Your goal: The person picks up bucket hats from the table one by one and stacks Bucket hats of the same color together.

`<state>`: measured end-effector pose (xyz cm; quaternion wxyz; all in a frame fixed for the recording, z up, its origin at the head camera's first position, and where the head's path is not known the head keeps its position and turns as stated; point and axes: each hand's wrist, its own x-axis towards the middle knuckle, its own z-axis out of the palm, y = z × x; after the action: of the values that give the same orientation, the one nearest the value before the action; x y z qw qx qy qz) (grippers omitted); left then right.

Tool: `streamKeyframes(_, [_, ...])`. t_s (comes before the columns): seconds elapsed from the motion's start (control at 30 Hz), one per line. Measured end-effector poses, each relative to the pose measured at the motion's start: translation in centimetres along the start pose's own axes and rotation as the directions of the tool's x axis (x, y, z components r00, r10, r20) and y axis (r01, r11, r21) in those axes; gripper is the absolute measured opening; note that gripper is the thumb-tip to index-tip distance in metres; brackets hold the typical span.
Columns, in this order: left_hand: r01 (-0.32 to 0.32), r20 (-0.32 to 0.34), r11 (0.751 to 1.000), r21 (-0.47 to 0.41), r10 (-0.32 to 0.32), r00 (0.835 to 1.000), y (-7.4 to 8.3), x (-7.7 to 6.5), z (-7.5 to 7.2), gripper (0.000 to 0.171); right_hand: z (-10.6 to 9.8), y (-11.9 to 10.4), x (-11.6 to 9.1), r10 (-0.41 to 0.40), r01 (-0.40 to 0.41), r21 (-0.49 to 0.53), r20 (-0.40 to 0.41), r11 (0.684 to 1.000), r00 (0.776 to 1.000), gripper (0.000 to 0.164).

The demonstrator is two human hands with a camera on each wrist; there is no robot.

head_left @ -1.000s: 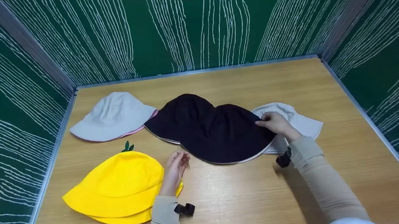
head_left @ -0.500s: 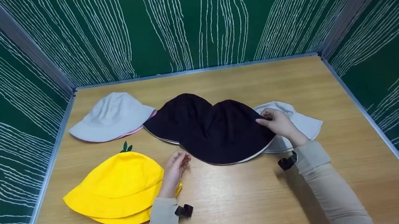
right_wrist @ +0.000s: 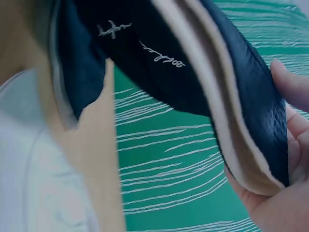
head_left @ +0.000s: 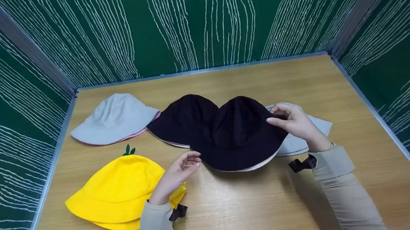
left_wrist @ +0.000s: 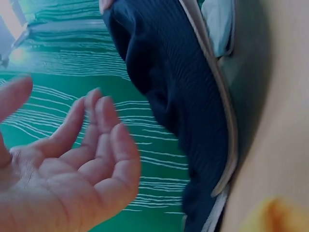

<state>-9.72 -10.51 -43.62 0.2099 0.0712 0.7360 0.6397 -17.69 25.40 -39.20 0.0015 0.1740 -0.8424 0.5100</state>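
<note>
My right hand (head_left: pixel 295 124) pinches the right brim of a black bucket hat (head_left: pixel 243 134), thumb on the outer cloth. The hat is lifted at that side, casting a shadow on the table. In the right wrist view the hat (right_wrist: pixel 251 96) shows a cream edge and white script on its dark cloth. My left hand (head_left: pixel 176 174) is bare of any object, fingers loosely bent, its fingertips right at the hat's left brim. Behind the held hat a second black hat (head_left: pixel 180 121) lies partly covered. A white hat (head_left: pixel 318 126) lies behind my right hand, partly hidden.
A white hat with a pink underside (head_left: pixel 115 119) lies at the back left, its brim meeting the second black hat. Stacked yellow hats (head_left: pixel 117 189) with green leaves (head_left: pixel 129 149) lie front left, under my left forearm. Green walls (head_left: pixel 200 31) with white lines enclose the wooden table (head_left: pixel 231 211).
My right hand has moved slightly right and raised the front black hat off the table. My left hand has turned and loosened its fingers, coming up to the hat's left brim.
</note>
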Motion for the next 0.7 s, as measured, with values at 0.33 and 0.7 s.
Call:
streamKeyframes(0.33, [0.052,0.098,0.988,0.147,-0.067,0.993,1.0,1.7,-1.4,0.058,0.2,-3.1,-0.9,-0.358,0.332,0.285,0.042,0.899,0.933,0.008])
streamKeyframes(0.7, [0.084,0.241,0.982,0.171,-0.124,0.963,-0.8,4.1,0.4,0.074,1.3,-5.6,-1.0,-0.55,0.432,0.488,0.124,0.758,0.826,0.021])
